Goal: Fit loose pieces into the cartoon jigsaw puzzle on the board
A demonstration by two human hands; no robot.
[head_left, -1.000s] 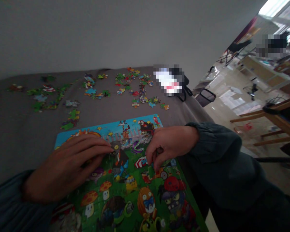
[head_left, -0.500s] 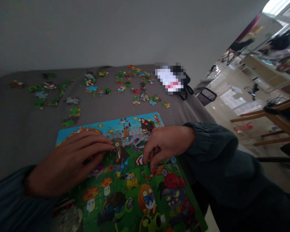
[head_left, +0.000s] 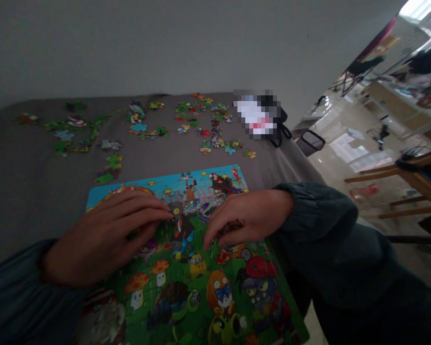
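Note:
A colourful cartoon jigsaw puzzle (head_left: pixel 201 287) lies flat on the grey tablecloth in front of me. My left hand (head_left: pixel 104 237) rests palm down on its upper left part, fingers stretched together toward the middle. My right hand (head_left: pixel 246 218) lies on the puzzle's upper right part, fingers curved down and spread, fingertips pressing the surface near a red and white figure. Neither hand visibly holds a loose piece. Both arms wear dark sleeves.
Several loose puzzle pieces (head_left: pixel 204 124) are scattered across the far side of the grey table (head_left: pixel 28 191). A dark bag (head_left: pixel 273 129) sits at the far right corner. To the right the table edge drops to a bright floor with wooden furniture (head_left: pixel 409 177).
My right hand's fingers have slid left and flattened onto the puzzle, covering the red and white piece. My left hand has barely moved. The view has shifted slightly.

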